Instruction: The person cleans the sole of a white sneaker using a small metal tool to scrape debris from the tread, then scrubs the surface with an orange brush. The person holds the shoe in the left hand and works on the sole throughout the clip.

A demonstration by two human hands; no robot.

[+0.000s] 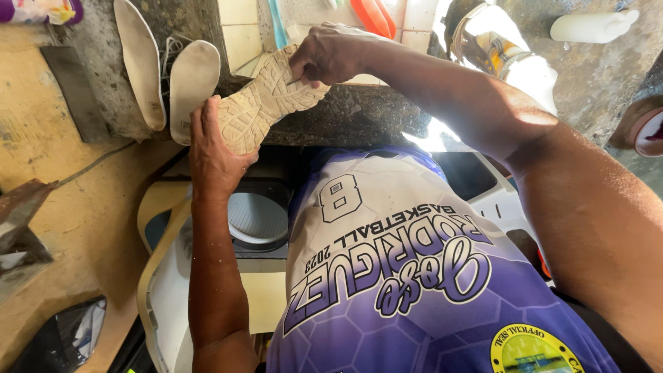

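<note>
A shoe (266, 103) is held sole-up over the edge of the dark worktop (359, 117), its long axis running diagonally from lower left to upper right. The left hand (214, 148) cups the lower-left end with curled fingers; the right hand (331, 54) pinches the upper-right end. Two pale insoles (141, 59) lie side by side just left. A white bottle (592, 26) lies at upper right.

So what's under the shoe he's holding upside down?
Under the shoe lies a dark stone ledge, with two white insoles beside it. The left hand and right hand grip its ends. The shoe's top side is hidden.
</note>
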